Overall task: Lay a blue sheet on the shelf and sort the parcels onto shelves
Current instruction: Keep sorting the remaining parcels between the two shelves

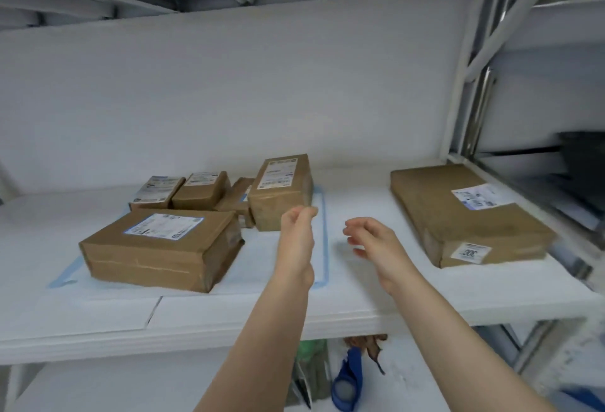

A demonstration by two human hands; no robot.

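Head view: the shelf (360, 303) is white, with a second shelf level above it.

The blue sheet (258, 257) lies flat on the left half of the shelf. Its blue border runs up its right side and across its front left corner. Five parcels stand on it:
- The large front parcel (160, 248) sits near the front edge of the shelf, label upward.
- The tall parcel (281, 192) stands at the sheet's rear right, close to the border, with a label on its top face.
- Three smaller parcels sit toward the rear edge of the shelf: the rear left parcel (157, 192), the rear middle parcel (201, 190), and a narrow parcel (235, 197) wedged between the middle parcel and the tall one.

The long flat parcel (465, 215) lies off the sheet on the bare shelf, toward the right edge and well apart from the others. It carries one label on top and one on its near end.

The left hand (296, 231) is raised over the right part of the sheet with its fingers loosely curled and nothing in them. The fingertips are right at the front lower corner of the tall parcel, and contact cannot be confirmed. The right hand (373, 241) hovers over the bare shelf between the sheet's border and the long flat parcel. It is relaxed, with the fingers slightly bent, and grasps nothing.

Below the shelf a blue object (348, 379) and a green item (311, 366) are visible but too blurred to identify.
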